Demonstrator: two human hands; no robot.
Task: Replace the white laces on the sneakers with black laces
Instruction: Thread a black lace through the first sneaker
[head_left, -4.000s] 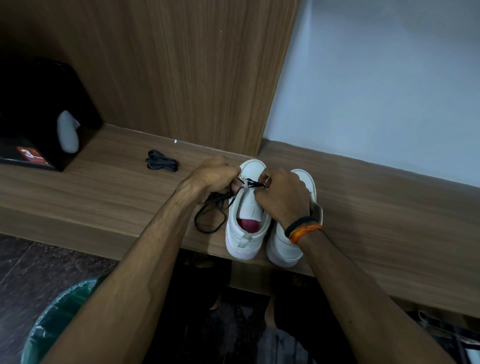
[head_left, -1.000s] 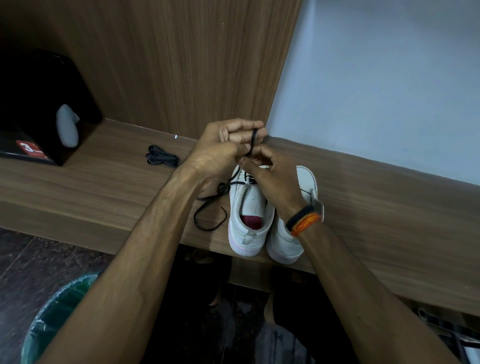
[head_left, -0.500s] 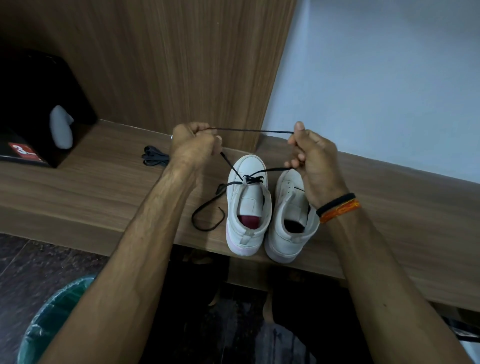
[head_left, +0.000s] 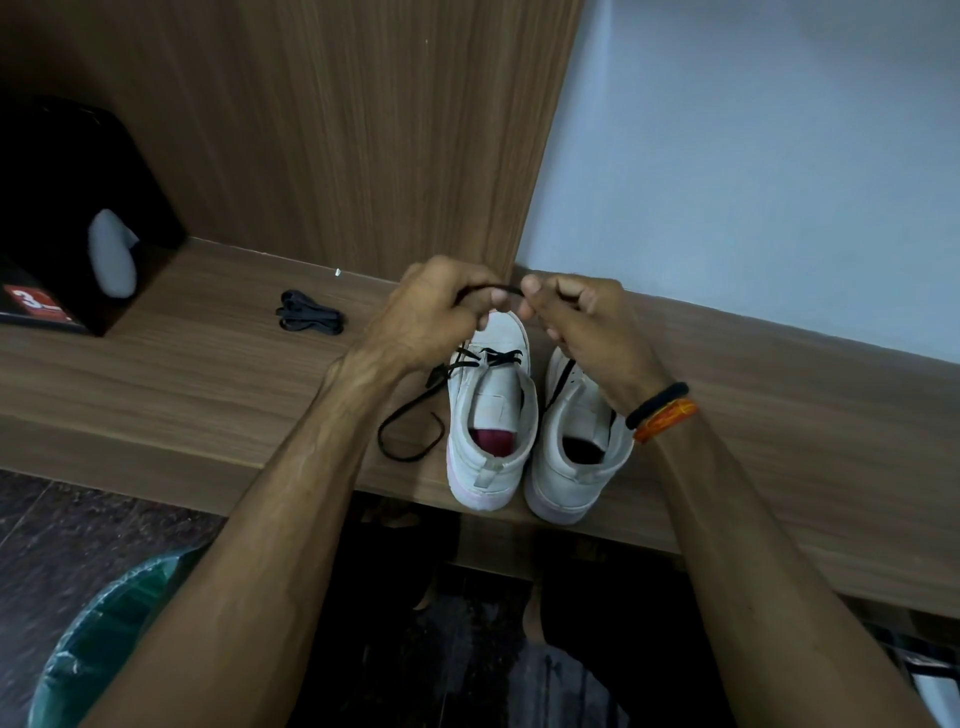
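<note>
Two white sneakers stand side by side on the wooden ledge (head_left: 208, 374), heels toward me. The left sneaker (head_left: 491, 415) has a black lace (head_left: 410, 410) threaded through its lowest eyelets, with a loose end looped on the ledge to its left. My left hand (head_left: 431, 317) and my right hand (head_left: 582, 322) are raised close together above the toes, each pinching the same black lace. A short stretch of it spans between them. The right sneaker (head_left: 576, 441) is partly hidden by my right wrist.
A bundled second black lace (head_left: 309, 313) lies on the ledge at the left. A black box (head_left: 78, 208) with a white object stands at the far left. A wood panel and a pale wall rise behind. A green-lined bin (head_left: 104, 639) sits on the floor below left.
My hands have come together from a wide spread, so the taut lace span between them is now short. They also sit a little lower over the sneaker toes.
</note>
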